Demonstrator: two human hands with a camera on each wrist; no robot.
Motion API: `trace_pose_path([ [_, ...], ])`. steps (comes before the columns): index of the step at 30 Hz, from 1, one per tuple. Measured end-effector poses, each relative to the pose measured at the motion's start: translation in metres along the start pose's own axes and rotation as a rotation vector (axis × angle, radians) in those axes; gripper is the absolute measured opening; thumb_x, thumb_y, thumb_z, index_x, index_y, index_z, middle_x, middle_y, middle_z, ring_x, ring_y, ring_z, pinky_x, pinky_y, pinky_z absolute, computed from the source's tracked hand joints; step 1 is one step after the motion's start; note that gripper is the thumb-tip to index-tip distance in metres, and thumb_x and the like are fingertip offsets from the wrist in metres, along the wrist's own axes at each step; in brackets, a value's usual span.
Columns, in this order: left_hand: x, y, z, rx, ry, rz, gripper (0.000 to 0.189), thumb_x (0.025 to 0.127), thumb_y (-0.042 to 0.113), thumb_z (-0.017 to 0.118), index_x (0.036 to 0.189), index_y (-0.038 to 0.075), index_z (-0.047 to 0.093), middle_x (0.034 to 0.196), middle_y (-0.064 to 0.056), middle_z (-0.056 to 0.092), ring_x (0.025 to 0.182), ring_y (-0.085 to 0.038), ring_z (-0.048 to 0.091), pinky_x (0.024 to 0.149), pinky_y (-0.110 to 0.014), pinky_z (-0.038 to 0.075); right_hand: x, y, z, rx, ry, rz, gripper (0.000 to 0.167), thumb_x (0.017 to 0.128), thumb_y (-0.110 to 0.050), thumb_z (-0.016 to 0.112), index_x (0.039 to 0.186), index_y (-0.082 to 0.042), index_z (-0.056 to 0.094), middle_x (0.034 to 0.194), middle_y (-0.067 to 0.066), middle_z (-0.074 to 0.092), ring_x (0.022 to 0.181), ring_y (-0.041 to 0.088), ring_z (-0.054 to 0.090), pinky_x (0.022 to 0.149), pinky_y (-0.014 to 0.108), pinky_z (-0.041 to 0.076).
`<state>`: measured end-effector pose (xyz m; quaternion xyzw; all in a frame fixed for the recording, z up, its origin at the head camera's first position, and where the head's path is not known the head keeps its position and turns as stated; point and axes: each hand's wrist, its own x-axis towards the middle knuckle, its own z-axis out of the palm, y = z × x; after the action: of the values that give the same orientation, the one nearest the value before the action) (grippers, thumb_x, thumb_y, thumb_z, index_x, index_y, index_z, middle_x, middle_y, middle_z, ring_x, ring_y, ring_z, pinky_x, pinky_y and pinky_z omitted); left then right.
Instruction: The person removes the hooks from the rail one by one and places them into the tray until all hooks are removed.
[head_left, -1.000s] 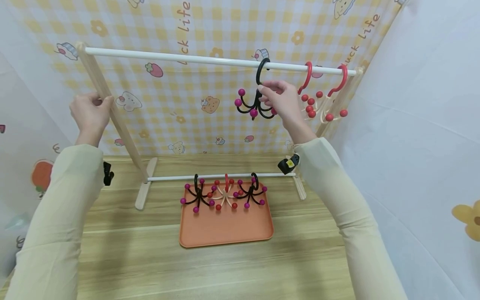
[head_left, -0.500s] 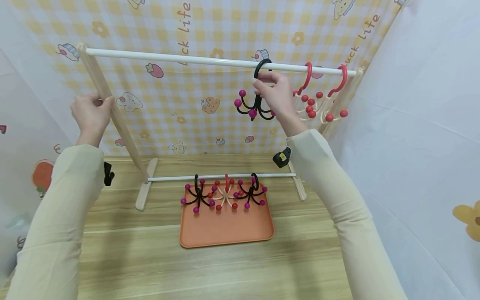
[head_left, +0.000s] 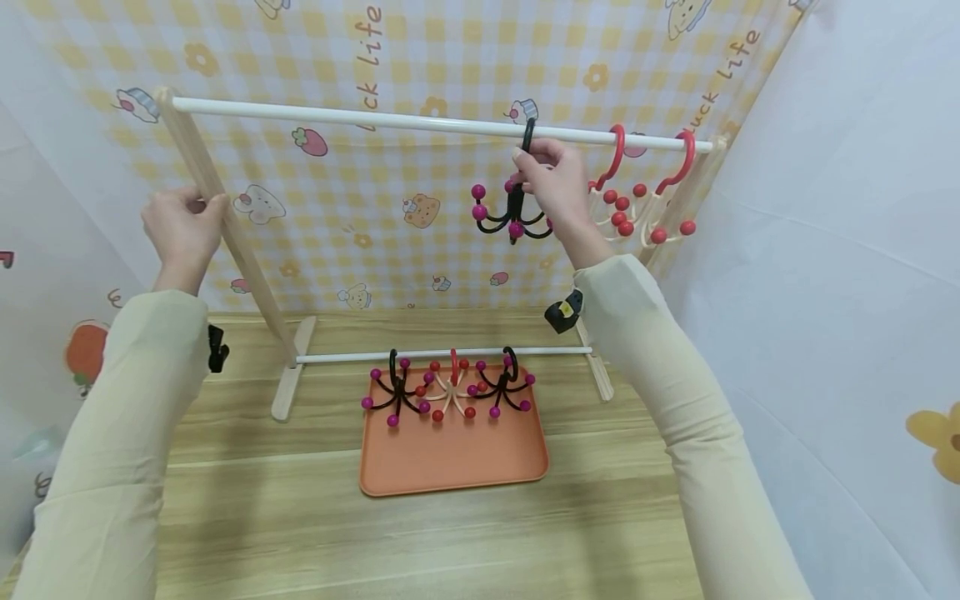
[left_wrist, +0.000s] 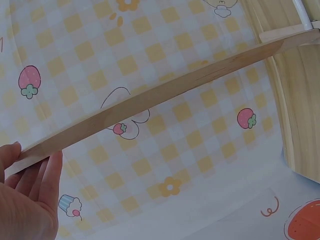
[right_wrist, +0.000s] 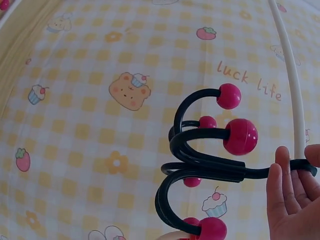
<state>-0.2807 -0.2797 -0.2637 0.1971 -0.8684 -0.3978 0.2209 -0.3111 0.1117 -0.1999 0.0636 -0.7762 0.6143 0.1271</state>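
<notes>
My left hand [head_left: 183, 229] grips the left wooden post [head_left: 243, 258] of a rack, thumb on one side and fingers on the other, as the left wrist view also shows. At the white top rail [head_left: 337, 115], my right hand [head_left: 557, 185] pinches the hook of a black claw hanger [head_left: 516, 204] with magenta ball tips. That hook [head_left: 529, 133] sits over the rail, and the hanger [right_wrist: 215, 165] dangles below it. Just right of this hand, two cream hangers with red hooks [head_left: 617, 154] and red balls hang on the same rail, partly overlapping each other.
On the wooden table an orange tray [head_left: 453, 454] holds two black hangers [head_left: 397, 392] and a cream one [head_left: 451, 392] between them. The rack's lower white rail [head_left: 337, 357] runs behind the tray. A checked cloth [head_left: 420, 275] covers the back.
The right hand has shifted slightly left and up along the hook. The black hanger has turned on the rail, its hook now seen nearly edge-on. The left hand stays on the post.
</notes>
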Motion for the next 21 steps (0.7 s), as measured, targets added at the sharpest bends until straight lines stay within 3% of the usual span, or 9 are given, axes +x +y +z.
trace_pose_path([
  [6,0.0,0.0,-0.001,-0.016,-0.02,-0.017,0.043,0.088,0.035,0.048,0.119,0.006,0.054,0.109,-0.004,0.059,0.12,-0.02,0.033,0.09,-0.031,0.034,0.001,0.0,-0.001,0.016,-0.001,0.001,0.024,0.084,-0.017,0.061,0.103,-0.004,0.061,0.094,0.008,0.06,0.08,0.019,0.06,0.075,0.028,0.047],
  [14,0.001,0.0,-0.001,-0.021,-0.015,-0.011,0.043,0.087,0.035,0.048,0.117,0.005,0.056,0.099,0.004,0.063,0.119,-0.021,0.033,0.09,-0.032,0.032,0.001,-0.007,-0.007,0.082,-0.009,-0.014,0.024,0.084,-0.016,0.06,0.105,-0.003,0.06,0.094,0.009,0.06,0.082,0.021,0.059,0.075,0.026,0.046],
  [21,0.0,-0.001,0.0,-0.018,-0.005,0.001,0.043,0.087,0.035,0.048,0.117,0.005,0.057,0.101,0.001,0.063,0.119,-0.02,0.034,0.089,-0.031,0.033,-0.004,-0.019,-0.012,0.144,-0.03,-0.05,0.023,0.083,-0.014,0.062,0.103,-0.003,0.062,0.095,0.01,0.061,0.079,0.021,0.06,0.074,0.026,0.046],
])
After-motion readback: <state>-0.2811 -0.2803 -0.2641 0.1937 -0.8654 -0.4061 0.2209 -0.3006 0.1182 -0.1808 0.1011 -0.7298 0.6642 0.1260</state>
